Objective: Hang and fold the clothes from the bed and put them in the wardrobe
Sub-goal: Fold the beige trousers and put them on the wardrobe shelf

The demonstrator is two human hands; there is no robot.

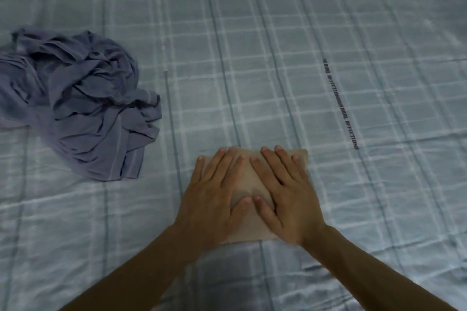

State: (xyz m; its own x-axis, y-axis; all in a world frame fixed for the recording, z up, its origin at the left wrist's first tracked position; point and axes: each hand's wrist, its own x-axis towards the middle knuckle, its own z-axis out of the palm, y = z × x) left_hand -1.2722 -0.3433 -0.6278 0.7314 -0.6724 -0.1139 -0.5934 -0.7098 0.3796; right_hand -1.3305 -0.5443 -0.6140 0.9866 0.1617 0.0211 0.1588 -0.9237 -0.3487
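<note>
Head view looks down on a bed (278, 58) covered in pale blue checked fabric. Both hands lie flat, side by side, on a small folded beige cloth (302, 159) near the bottom centre; the left hand (214, 199) and right hand (285, 199) have straight, slightly spread fingers pressing down and gripping nothing, and they hide most of the cloth. A crumpled grey-blue garment (83, 108) lies well apart at the left, cut off by the frame edge. Printed lettering (341, 106) on the cover is too blurred to read surely.

Both hands flat, side by side.
My left hand (214, 199) and right hand (283, 197) press palms down, fingers straight, thumbs almost touching.
</note>
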